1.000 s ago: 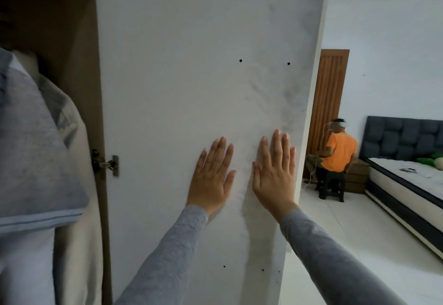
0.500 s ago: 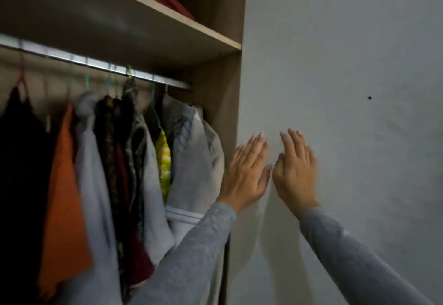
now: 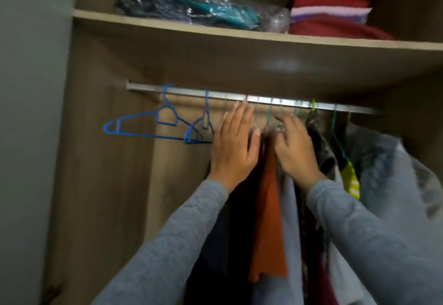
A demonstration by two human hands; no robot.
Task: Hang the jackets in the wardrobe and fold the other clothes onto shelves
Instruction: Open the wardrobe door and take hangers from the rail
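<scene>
Metal rail (image 3: pixel 263 102) spans the wardrobe, and just beneath it the left hand (image 3: pixel 233 147) lies against the dark hanging clothes, fingers straight and pressed together, their tips reaching the rail. The right hand (image 3: pixel 296 150) beside it has its fingers curled among the hanger necks under the rail, though blur hides whether they pinch anything. A grey jacket (image 3: pixel 395 173) and an orange garment (image 3: pixel 269 208) hang below the rail, two empty blue hangers (image 3: pixel 143 126) hang near its left end, and folded red clothes (image 3: pixel 330 17) sit on the shelf (image 3: pixel 215 30) above it.
</scene>
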